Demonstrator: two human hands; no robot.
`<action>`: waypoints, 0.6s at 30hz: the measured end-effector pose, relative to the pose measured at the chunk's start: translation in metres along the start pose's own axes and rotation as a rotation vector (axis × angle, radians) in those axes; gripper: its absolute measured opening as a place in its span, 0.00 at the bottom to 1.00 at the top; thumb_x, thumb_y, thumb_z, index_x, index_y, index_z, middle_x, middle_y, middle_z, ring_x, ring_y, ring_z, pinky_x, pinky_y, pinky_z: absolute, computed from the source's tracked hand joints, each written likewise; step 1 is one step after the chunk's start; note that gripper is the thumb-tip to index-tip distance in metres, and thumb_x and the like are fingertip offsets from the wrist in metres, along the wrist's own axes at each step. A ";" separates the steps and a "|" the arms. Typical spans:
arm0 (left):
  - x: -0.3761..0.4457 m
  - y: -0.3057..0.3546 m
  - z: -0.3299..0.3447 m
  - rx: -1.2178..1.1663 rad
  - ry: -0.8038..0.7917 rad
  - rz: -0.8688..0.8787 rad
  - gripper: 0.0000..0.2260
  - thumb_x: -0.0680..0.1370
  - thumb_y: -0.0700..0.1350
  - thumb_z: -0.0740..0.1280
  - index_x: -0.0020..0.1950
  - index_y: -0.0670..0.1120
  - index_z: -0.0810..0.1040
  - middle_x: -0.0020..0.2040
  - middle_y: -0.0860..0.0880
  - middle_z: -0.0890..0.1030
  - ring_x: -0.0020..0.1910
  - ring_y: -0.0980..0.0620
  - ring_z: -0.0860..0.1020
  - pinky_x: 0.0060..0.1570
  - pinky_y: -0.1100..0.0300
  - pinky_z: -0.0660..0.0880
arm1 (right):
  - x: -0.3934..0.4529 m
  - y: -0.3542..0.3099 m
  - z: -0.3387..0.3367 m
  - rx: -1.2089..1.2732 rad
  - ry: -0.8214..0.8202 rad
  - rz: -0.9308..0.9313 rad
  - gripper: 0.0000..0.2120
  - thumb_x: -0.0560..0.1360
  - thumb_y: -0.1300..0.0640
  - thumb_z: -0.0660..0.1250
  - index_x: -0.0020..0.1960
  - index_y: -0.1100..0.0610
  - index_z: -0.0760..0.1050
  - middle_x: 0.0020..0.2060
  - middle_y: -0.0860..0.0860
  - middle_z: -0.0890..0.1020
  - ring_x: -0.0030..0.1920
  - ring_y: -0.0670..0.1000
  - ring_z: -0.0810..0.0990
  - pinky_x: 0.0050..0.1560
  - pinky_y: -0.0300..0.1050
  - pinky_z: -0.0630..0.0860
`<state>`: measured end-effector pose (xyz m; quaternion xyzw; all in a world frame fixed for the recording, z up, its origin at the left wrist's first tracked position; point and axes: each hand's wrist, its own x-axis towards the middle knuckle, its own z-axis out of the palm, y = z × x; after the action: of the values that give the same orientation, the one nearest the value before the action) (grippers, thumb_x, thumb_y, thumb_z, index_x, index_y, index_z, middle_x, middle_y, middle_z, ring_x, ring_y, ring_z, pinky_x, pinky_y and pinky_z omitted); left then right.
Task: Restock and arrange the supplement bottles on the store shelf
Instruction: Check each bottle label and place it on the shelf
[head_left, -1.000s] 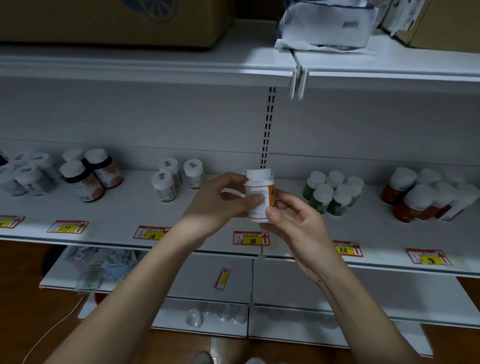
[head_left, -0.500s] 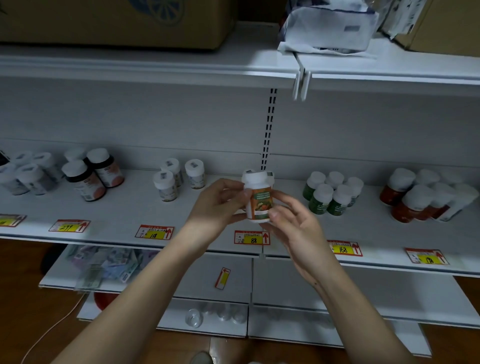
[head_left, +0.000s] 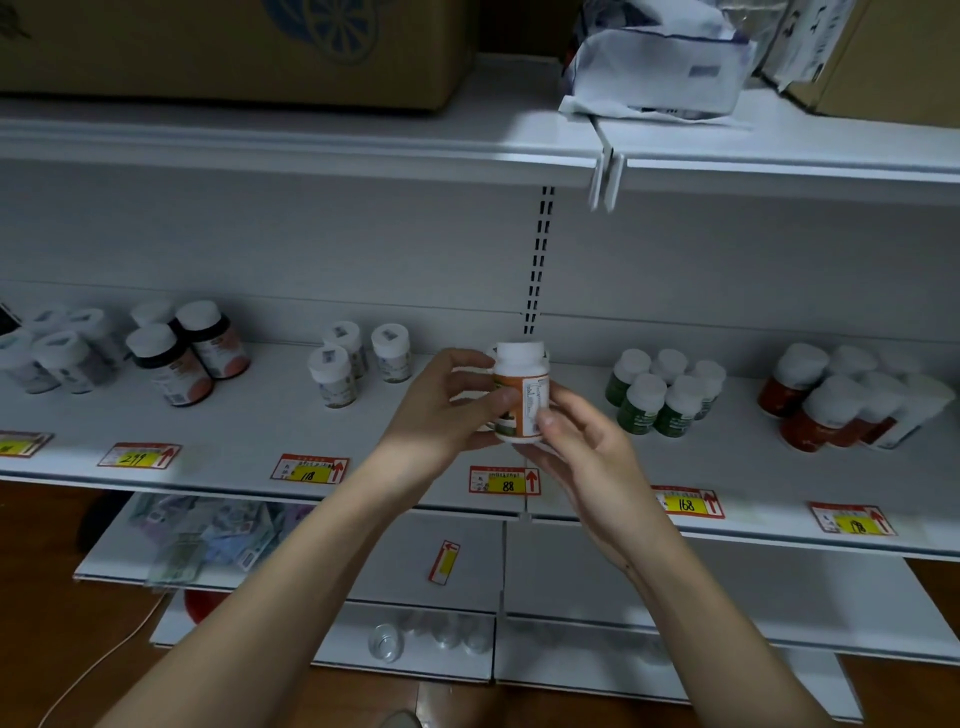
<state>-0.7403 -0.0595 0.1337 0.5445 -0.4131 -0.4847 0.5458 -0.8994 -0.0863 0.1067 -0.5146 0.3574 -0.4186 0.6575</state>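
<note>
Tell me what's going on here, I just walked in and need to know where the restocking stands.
A person is holding one orange-labelled bottle upright in both hands, left hand and right hand, in front of the middle shelf, above the 88 price tag. It is not yet set down. Green bottles stand grouped to the right, small white bottles to the left.

Bare shelf (head_left: 457, 470) behind and under the gripped orange bottle (head_left: 521, 397); green bottles (head_left: 665, 397) block right, white-capped bottles (head_left: 358, 361) block left.
</note>
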 end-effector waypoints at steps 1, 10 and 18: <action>0.000 -0.001 0.001 -0.016 0.000 -0.006 0.13 0.78 0.38 0.70 0.61 0.43 0.74 0.54 0.46 0.82 0.50 0.52 0.83 0.47 0.55 0.83 | 0.000 0.000 0.000 -0.006 0.014 -0.007 0.14 0.81 0.64 0.63 0.65 0.55 0.76 0.56 0.50 0.85 0.59 0.49 0.82 0.63 0.47 0.77; -0.002 -0.007 0.011 0.052 0.010 0.000 0.12 0.79 0.48 0.69 0.61 0.45 0.79 0.54 0.45 0.82 0.50 0.50 0.84 0.50 0.50 0.83 | 0.001 -0.001 0.007 -0.136 0.190 -0.095 0.21 0.70 0.63 0.77 0.59 0.52 0.75 0.52 0.48 0.83 0.52 0.43 0.82 0.46 0.34 0.78; 0.001 -0.006 0.008 -0.042 0.073 -0.006 0.13 0.79 0.43 0.70 0.63 0.45 0.76 0.55 0.43 0.80 0.50 0.51 0.84 0.45 0.53 0.83 | 0.001 -0.001 0.004 -0.115 0.142 -0.121 0.13 0.79 0.61 0.67 0.62 0.52 0.77 0.53 0.45 0.84 0.55 0.43 0.82 0.56 0.40 0.79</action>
<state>-0.7485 -0.0617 0.1282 0.5515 -0.3811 -0.4747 0.5703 -0.8952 -0.0856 0.1088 -0.5411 0.3949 -0.4718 0.5733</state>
